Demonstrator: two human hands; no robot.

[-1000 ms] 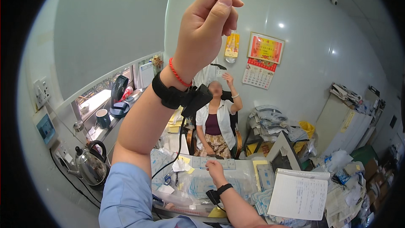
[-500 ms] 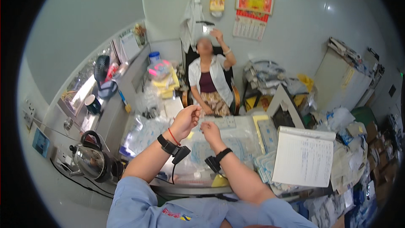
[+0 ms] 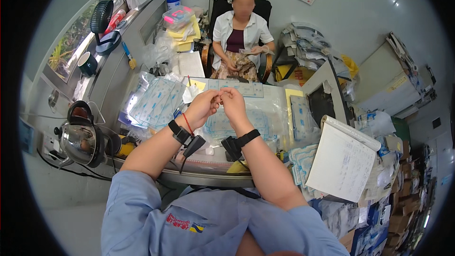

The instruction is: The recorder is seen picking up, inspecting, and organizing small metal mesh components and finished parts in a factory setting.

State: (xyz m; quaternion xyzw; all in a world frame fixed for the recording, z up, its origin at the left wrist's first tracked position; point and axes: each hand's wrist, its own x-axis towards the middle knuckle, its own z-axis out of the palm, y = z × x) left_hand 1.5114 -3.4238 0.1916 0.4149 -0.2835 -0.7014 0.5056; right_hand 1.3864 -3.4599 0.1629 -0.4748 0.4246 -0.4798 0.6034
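My left hand [image 3: 203, 107] and my right hand [image 3: 234, 104] meet above the desk, fingertips pinched together on a small thing [image 3: 218, 99] too tiny to make out. Both wrists carry black straps with small devices. Under the hands lie clear plastic bags of blue-and-white sheets [image 3: 156, 102] spread over the desk [image 3: 199, 176]. More of these sheets [image 3: 239, 88] lie further back on the desk.
A person in a white coat [image 3: 239, 38] sits across the desk. A steel kettle [image 3: 79, 137] stands at the left, an open notepad [image 3: 345, 161] at the right. A monitor [image 3: 324, 99], paper stacks [image 3: 308, 47], a dark mug [image 3: 88, 63] and a small fan [image 3: 102, 19] surround the desk.
My left hand has come down from high overhead to the desk and joined my right hand. The view has tilted down toward the desk.
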